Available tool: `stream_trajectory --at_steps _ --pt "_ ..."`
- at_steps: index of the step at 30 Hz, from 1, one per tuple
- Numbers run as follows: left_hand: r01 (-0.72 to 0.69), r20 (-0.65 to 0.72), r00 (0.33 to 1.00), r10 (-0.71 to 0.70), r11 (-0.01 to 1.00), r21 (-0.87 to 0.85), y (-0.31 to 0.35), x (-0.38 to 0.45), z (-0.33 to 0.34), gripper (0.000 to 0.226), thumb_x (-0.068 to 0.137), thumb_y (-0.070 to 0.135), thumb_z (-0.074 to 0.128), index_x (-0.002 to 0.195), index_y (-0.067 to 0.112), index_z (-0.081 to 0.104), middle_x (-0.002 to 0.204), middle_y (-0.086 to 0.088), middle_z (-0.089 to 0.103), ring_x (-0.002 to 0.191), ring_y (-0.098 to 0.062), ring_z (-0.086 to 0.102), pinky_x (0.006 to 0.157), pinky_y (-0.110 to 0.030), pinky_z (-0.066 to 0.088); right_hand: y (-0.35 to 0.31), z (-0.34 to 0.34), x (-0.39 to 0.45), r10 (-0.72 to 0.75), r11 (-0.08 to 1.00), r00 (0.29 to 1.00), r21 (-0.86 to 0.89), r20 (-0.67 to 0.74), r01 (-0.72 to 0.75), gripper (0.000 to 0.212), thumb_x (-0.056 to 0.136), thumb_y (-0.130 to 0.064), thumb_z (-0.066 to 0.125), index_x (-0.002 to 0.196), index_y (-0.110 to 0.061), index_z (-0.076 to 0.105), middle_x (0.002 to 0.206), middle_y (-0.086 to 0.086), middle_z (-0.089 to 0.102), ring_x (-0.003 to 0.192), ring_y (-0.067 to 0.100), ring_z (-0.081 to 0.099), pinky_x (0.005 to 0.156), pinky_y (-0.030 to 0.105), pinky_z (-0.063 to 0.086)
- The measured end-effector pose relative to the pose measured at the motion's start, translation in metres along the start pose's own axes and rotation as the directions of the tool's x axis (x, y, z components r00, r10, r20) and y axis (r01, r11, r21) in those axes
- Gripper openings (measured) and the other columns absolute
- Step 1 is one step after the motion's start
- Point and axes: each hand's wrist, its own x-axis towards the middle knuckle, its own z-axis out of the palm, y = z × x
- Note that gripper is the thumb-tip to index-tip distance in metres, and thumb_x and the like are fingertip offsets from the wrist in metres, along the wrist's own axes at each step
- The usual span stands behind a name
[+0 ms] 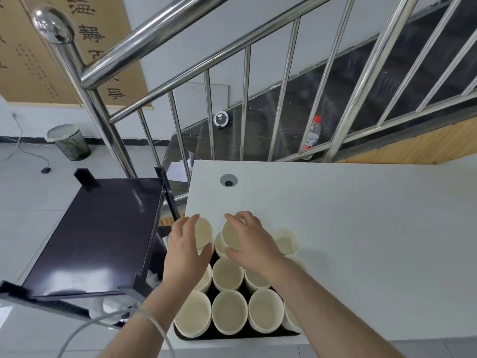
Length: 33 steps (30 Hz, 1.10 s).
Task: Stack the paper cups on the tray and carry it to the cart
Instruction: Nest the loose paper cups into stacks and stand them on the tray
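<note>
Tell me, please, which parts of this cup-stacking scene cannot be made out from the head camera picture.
- Black flat tray: mostly covered by the cream paper cups; its far edge is hidden.
- Cups at the far left: the left hand hides how its fingers meet them.
- Cup under the right hand: whether it sits inside another is unclear.
- Black glossy cart: lower shelves hidden by its top.
- Clear plastic bottle: label too small to read.

cups (228, 277): paper, matt, cream
tray (214, 338): black, looks plastic
table (361, 215): white, smooth, matt
cart (98, 236): dark top, glossy, reflective
railing (180, 29): polished metal, shiny
bottle (312, 134): clear plastic
</note>
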Motion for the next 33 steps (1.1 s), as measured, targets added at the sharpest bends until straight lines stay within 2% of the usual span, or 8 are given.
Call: stream_trajectory --at_steps 4,9,16,20,27,33 --pt "0.019 0.045 0.999 -0.02 1.0 0.024 -0.008 0.006 0.007 0.07 0.083 0.022 0.068 0.144 0.019 0.033 0.146 -0.003 0.031 0.133 -0.022 0.032 0.091 -0.032 0.041 0.001 0.011 0.009 -0.002 0.999 0.998 -0.037 0.06 0.005 0.072 0.089 -0.032 0.062 0.151 -0.026 0.025 0.148 0.0 0.026 0.137 0.02 0.028 0.097 0.037 0.045" --pt "0.032 0.137 0.989 -0.048 0.993 0.112 -0.015 0.009 0.012 0.074 0.084 0.033 0.067 0.146 0.023 0.028 0.149 0.0 0.028 0.137 -0.022 0.026 0.101 -0.039 0.041 0.006 0.02 0.018 0.048 0.991 0.989 -0.134 0.138 -0.029 0.077 0.087 -0.042 0.063 0.15 -0.023 0.024 0.152 0.005 0.023 0.139 0.025 0.026 0.107 0.039 0.036" --pt "0.063 0.187 0.978 -0.098 0.981 0.182 -0.024 0.012 0.016 0.061 0.088 0.035 0.062 0.142 0.025 0.035 0.145 0.002 0.034 0.13 -0.023 0.036 0.092 -0.037 0.046 0.014 0.033 0.026 0.059 0.962 0.985 -0.272 0.164 -0.012 0.06 0.089 -0.04 0.059 0.142 -0.018 0.038 0.143 0.003 0.036 0.129 0.025 0.038 0.108 0.041 0.028" --pt "0.079 0.182 0.976 -0.115 0.978 0.195 -0.026 0.015 0.018 0.057 0.089 0.035 0.061 0.139 0.026 0.037 0.144 0.004 0.034 0.128 -0.023 0.037 0.09 -0.036 0.045 0.017 0.036 0.027 0.06 0.962 0.987 -0.273 0.15 -0.017 0.059 0.09 -0.038 0.059 0.141 -0.017 0.038 0.143 0.002 0.036 0.127 0.026 0.04 0.11 0.042 0.024" --pt "0.079 0.17 0.978 -0.119 0.971 0.226 -0.015 0.012 0.018 0.064 0.089 0.042 0.058 0.145 0.027 0.031 0.15 0.002 0.028 0.138 -0.021 0.026 0.106 -0.041 0.033 0.02 0.028 0.022 0.053 0.974 0.991 -0.226 0.124 -0.024 0.068 0.089 -0.038 0.06 0.147 -0.019 0.031 0.146 -0.001 0.034 0.131 0.024 0.038 0.113 0.042 0.022" --pt "0.012 0.124 0.992 -0.038 0.98 0.201 0.025 0.01 0.016 0.063 0.088 0.038 0.06 0.144 0.026 0.033 0.149 0.001 0.032 0.137 -0.02 0.029 0.107 -0.038 0.03 0.029 -0.003 0.007 0.028 0.981 0.999 -0.193 0.046 -0.019 0.062 0.09 -0.032 0.058 0.146 -0.022 0.034 0.148 -0.001 0.031 0.134 0.022 0.034 0.114 0.04 0.019"
